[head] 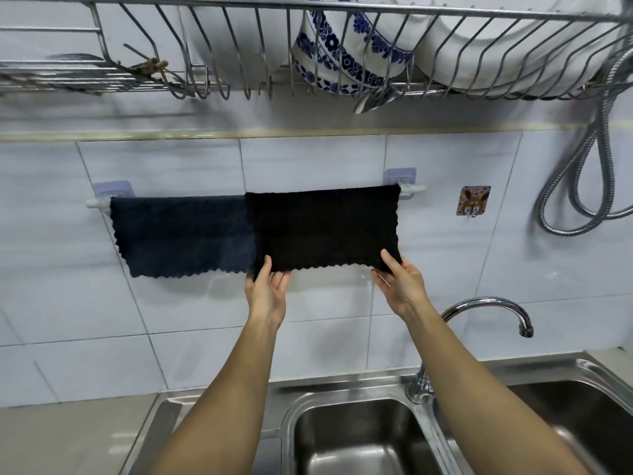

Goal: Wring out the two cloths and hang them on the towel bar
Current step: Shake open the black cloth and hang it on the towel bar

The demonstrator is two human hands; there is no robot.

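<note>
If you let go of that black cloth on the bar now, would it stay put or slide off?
The black cloth probably stays: it drapes limply over the towel bar, so it looks soft and floppy. Its knobbly weave should grip rather than slip. Freshly wrung, it may be heavier than it looks, so the pinch of both hands at its lower corners seems only for straightening.

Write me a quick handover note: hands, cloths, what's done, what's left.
Left hand: pinches the black cloth at its lower left corner.
Right hand: pinches its lower right corner.
Both cloths hang side by side on the towel bar, the dark blue cloth on the left.
Done: both hung.
Left: probably just smooth the black cloth and let go.
</note>
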